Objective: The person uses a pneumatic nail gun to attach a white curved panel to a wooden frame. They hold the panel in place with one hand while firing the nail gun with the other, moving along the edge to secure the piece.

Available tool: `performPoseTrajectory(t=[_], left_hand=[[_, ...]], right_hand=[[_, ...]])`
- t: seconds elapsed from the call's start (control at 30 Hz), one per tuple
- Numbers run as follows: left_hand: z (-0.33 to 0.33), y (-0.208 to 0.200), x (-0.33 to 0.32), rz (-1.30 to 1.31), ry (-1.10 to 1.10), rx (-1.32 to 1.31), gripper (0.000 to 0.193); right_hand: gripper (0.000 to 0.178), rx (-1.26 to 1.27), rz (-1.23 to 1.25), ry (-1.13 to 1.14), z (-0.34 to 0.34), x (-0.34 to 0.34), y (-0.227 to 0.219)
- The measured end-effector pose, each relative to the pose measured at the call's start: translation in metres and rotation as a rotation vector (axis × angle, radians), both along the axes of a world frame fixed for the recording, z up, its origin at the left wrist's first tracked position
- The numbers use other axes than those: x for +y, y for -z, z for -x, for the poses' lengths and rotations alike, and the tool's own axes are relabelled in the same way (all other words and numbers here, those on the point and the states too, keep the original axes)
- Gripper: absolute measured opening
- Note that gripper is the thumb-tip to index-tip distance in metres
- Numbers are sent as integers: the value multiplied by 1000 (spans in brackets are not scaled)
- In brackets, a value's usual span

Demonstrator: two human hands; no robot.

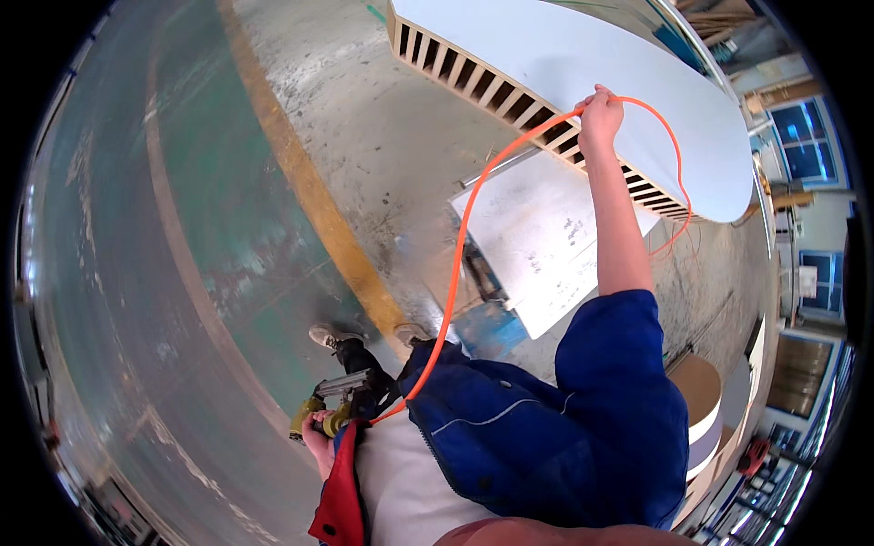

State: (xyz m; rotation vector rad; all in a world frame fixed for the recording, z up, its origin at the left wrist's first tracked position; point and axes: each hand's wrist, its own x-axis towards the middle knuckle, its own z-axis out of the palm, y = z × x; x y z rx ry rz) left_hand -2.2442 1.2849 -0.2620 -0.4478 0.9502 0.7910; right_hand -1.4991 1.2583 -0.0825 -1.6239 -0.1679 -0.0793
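Orange hose (456, 268); long arc toward slatted unit (546, 45)

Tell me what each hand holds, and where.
Right hand: flexible orange hose, partway along its length. Left hand: yellow-and-grey handheld tool, apparently by its handle.

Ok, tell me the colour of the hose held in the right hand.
The hose is bright orange, showing best in the head view.

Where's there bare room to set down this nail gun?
The white panel looks bare left of the right hand, beyond its slatted edge; so does the green floor left of the yellow line. It's crowded right of that hand, where the orange hose loops, and around the shoes.
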Motion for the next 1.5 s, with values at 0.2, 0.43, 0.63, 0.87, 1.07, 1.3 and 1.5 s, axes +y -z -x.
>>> performPoseTrajectory(t=[0.2, 0.43, 0.63, 0.87, 1.07, 1.3, 1.5], left_hand=[[123, 146, 165, -269, 384, 113, 15], [72, 126, 399, -145, 571, 477, 16], [-67, 123, 565, -246, 839, 527, 16], [-264, 109, 696, -328, 1013, 544, 15], [-410, 106, 770, -373, 1066, 489, 15], [-584, 122, 858, -391, 1144, 472, 15], [-799, 112, 928, -442, 1327, 416, 15]], right_hand=[[15, 247, -594, 222, 29, 29, 10], [19, 190, -773, 692, 92, 21, 34], [17, 262, -852, 1047, 108, 5, 68], [13, 225, -869, 1230, 30, 74, 77], [13, -169, -792, 1358, -29, -76, -70], [27, -480, 35, 496, -134, 230, -228], [42, 324, 447, 770, -220, 241, -28]])
